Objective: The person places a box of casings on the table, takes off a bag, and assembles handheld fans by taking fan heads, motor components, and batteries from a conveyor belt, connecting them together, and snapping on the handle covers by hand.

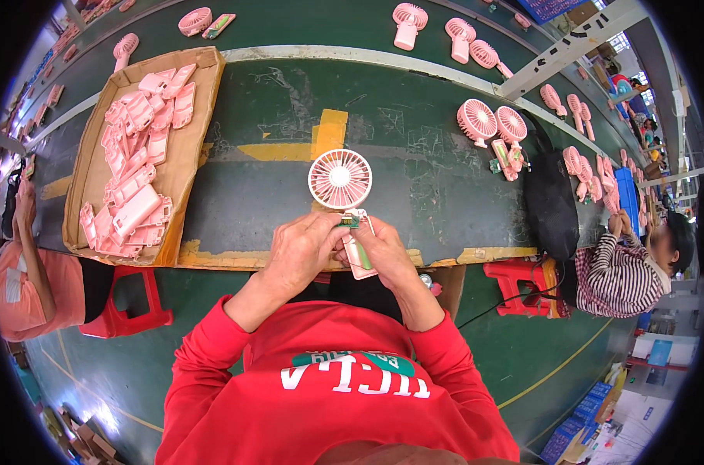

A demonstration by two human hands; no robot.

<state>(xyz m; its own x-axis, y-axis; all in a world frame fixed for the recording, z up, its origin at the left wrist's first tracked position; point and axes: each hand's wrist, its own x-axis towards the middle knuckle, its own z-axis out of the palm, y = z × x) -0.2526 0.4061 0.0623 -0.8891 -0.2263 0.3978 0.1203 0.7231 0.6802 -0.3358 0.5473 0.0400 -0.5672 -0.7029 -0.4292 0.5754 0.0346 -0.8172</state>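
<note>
A small handheld fan with a round, pale pink slatted head (pixel 340 179) is in front of me at the table's near edge. Its handle is opened up, and a green battery (pixel 364 256) shows inside the pink shell. My right hand (pixel 384 252) is closed around this handle. At the neck of the fan sits a small green circuit board (pixel 349 221). The fingertips of my left hand (pixel 304 244) are pinched together on the board's left side. My fingers partly cover the board and the handle.
A cardboard tray (pixel 198 139) of pink shell pieces (pixel 139 194) stands on my left. Pink fans (pixel 476 122) lie to the right, beside a black bag (pixel 549 203). More fans (pixel 410 25) lie beyond the metal rail. People sit on both sides near red stools (pixel 522 285).
</note>
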